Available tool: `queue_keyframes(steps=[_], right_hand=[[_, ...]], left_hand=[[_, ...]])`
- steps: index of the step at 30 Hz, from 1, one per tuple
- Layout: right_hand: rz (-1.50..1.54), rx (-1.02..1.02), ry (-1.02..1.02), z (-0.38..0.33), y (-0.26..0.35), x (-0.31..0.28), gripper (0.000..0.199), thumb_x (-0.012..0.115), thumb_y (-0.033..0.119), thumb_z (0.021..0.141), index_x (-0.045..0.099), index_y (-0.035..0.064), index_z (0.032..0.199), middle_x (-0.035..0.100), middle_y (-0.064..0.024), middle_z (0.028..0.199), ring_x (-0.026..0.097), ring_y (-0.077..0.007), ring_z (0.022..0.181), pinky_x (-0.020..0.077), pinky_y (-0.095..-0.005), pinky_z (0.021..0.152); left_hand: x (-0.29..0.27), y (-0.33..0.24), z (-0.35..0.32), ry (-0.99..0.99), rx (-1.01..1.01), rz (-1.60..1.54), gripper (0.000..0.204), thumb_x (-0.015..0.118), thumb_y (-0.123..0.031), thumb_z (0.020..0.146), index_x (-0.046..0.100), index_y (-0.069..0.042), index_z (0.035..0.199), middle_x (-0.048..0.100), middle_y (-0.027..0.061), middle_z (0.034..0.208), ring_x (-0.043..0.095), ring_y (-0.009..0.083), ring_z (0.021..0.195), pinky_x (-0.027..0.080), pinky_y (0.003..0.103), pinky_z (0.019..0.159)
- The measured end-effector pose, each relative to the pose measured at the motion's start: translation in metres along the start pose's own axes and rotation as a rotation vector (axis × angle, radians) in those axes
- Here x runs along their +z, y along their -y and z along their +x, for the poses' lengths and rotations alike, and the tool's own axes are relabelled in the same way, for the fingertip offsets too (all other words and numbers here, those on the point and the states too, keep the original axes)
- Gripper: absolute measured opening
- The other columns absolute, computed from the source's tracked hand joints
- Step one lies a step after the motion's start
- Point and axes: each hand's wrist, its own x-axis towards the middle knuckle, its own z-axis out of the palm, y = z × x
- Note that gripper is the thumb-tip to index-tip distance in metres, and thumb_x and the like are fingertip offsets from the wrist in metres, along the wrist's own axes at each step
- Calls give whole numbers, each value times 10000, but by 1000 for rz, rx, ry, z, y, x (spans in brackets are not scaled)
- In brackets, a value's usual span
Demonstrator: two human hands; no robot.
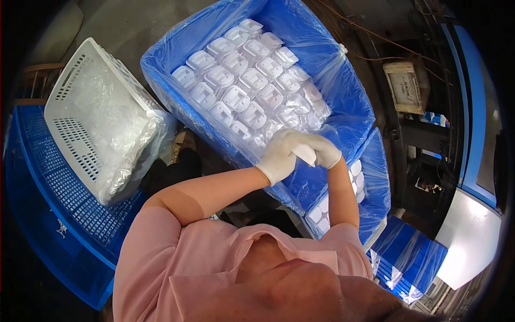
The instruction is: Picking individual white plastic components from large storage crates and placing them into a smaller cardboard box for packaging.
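Both of my hands wear white gloves and meet over the near edge of a blue crate point(161, 80) lined with a clear plastic bag. My left hand point(279, 158) and my right hand point(326, 151) together grip one small white plastic part point(304, 154). Rows of several like white moulded parts point(244, 80) fill the crate just beyond my hands. Below my right forearm, a second lined blue crate point(375, 177) holds more white parts point(355, 174), partly hidden by the arm.
A white slotted basket point(70, 96) with a crumpled clear bag inside leans on a blue lattice crate point(48, 177) at the left. Folded blue plastic sheeting point(410, 257) lies at the lower right. Dark machinery and a blue frame point(472, 107) stand at the right.
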Motion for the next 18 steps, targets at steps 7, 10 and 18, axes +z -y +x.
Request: queue_keyframes(steps=[7,10,18], right_hand=[[-1,-289,-696,60,36,-56,273,608,217,843,572,-9,991,587,-78,885,619,-181,738,553,-347,622],[-18,-327,-1012,119,44,-102,333,659,232,807,601,-45,983,621,-113,881,632,-195,735,538,-321,573],[-197,105,-1601,213,44,-202,735,715,570,661,641,-65,1022,651,-206,1048,649,-304,954,504,-358,814]], left_hand=[[4,-3,-9,155,-421,303,497,647,-229,719,541,-57,1173,544,179,1162,503,344,1106,386,408,950],[-8,-26,-24,905,-180,599,581,654,-392,707,547,-114,1206,542,161,1197,492,312,1156,302,509,1002],[9,-7,-37,1157,-233,908,278,565,-189,825,651,-171,1089,567,89,1190,502,281,1160,218,554,1036]])
